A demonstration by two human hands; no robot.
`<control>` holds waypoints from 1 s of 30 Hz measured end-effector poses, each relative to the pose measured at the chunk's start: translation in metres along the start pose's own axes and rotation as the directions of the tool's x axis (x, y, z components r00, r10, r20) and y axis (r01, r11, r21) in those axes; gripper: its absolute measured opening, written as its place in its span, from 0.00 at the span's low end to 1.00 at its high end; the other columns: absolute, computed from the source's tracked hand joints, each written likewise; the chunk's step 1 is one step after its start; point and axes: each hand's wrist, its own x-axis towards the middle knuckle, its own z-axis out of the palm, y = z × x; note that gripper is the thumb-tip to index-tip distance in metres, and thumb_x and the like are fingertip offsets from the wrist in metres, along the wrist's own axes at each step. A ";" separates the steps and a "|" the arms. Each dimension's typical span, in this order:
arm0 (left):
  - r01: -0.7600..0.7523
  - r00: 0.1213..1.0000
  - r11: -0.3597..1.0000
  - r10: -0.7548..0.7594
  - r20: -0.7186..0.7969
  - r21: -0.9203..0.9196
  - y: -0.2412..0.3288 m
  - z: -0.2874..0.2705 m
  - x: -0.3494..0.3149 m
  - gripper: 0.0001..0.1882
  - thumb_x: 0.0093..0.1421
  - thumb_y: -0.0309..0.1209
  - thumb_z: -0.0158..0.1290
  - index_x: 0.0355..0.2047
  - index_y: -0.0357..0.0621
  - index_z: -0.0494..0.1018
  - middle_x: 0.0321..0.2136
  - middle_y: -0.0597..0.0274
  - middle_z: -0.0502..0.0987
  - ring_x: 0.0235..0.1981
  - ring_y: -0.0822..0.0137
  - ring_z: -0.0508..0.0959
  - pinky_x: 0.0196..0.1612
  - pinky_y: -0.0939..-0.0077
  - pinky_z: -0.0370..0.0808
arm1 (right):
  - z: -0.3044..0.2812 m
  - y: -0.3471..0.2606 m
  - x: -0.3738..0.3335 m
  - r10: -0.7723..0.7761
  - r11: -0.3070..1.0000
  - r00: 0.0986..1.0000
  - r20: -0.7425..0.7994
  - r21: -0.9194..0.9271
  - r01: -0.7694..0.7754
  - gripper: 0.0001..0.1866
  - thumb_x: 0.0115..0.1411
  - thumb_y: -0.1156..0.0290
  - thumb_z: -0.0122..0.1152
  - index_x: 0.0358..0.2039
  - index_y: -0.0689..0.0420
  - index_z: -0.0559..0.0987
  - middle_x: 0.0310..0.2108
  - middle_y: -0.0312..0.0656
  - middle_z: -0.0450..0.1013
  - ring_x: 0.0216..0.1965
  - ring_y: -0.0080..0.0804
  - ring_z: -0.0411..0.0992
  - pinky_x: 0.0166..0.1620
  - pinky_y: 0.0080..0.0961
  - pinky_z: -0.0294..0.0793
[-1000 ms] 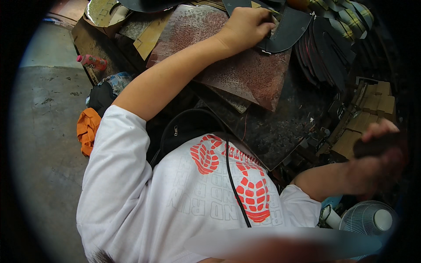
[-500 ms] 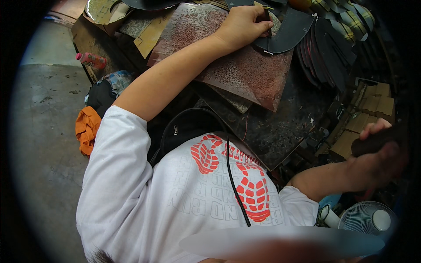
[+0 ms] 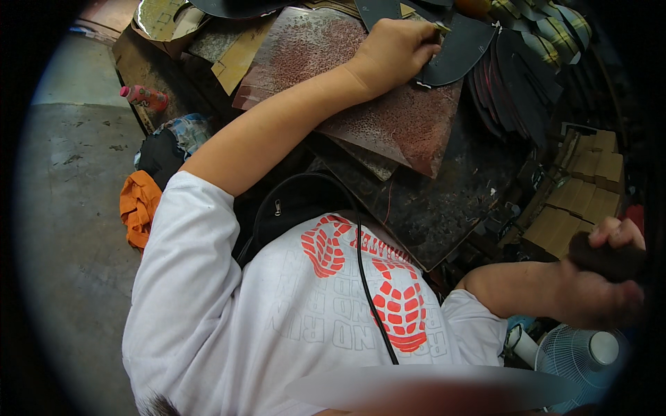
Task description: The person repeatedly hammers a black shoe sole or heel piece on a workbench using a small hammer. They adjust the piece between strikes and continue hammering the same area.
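My left hand point(image 3: 397, 59) is closed at the far side of the board, fingers pinched round a thin rod-like tool point(image 3: 442, 28). Only the tool's tip shows past the fingers. Under that hand lies a curved black sheet piece point(image 3: 463, 50), flat on a worn, pitted reddish board point(image 3: 374, 125). Over on the right, my right hand point(image 3: 603, 288) is raised away from the board and wrapped round a dark brown, rounded bar point(image 3: 607, 256). The ends of this bar are partly lost in the dark picture rim, so its full shape is hidden.
Stacked black cut pieces point(image 3: 517, 83) fan out right of the board, with yellow-plaid pieces point(image 3: 548, 35) behind. Cardboard boxes point(image 3: 583, 194) and a fan point(image 3: 583, 353) stand at the right. A pink bottle point(image 3: 146, 97) and orange cloth point(image 3: 139, 204) are at the left.
My left hand has shifted a little right and nearer along the black piece. My right hand has come down slightly toward me, still gripping the dark bar.
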 end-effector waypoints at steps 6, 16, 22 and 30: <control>-0.169 0.985 0.981 0.165 0.042 0.100 0.013 0.000 0.001 0.10 0.59 0.30 0.60 0.39 0.41 0.78 0.31 0.50 0.81 0.33 0.50 0.83 0.36 0.65 0.79 | 0.072 0.082 -0.054 0.695 0.690 0.719 0.022 -0.303 -0.658 0.29 0.69 0.61 0.58 0.70 0.41 0.65 0.32 0.39 0.80 0.22 0.15 0.71 0.25 0.17 0.70; 0.250 0.968 0.920 -0.249 0.044 -0.301 -0.005 0.007 -0.002 0.10 0.61 0.30 0.59 0.38 0.35 0.78 0.30 0.53 0.82 0.31 0.62 0.84 0.36 0.67 0.80 | 0.086 0.105 -0.091 0.588 0.660 0.808 0.020 -0.589 -0.466 0.27 0.67 0.55 0.59 0.67 0.36 0.68 0.39 0.48 0.82 0.36 0.45 0.82 0.39 0.37 0.78; 0.371 0.730 0.333 -0.682 0.050 -0.867 -0.016 -0.035 -0.003 0.06 0.66 0.27 0.56 0.42 0.40 0.77 0.37 0.64 0.81 0.38 0.75 0.79 0.44 0.79 0.74 | 0.093 0.113 -0.104 0.545 0.671 0.838 -0.015 -0.592 -0.447 0.27 0.68 0.56 0.58 0.67 0.37 0.68 0.43 0.49 0.81 0.42 0.49 0.81 0.41 0.39 0.79; 0.504 0.586 0.052 -0.754 0.298 -0.862 0.015 -0.050 -0.019 0.08 0.66 0.29 0.57 0.44 0.45 0.76 0.40 0.67 0.79 0.41 0.76 0.77 0.45 0.82 0.71 | 0.098 0.106 -0.108 0.661 0.619 0.748 -0.059 -0.520 -0.589 0.27 0.68 0.57 0.58 0.67 0.40 0.68 0.46 0.52 0.80 0.45 0.50 0.80 0.44 0.37 0.78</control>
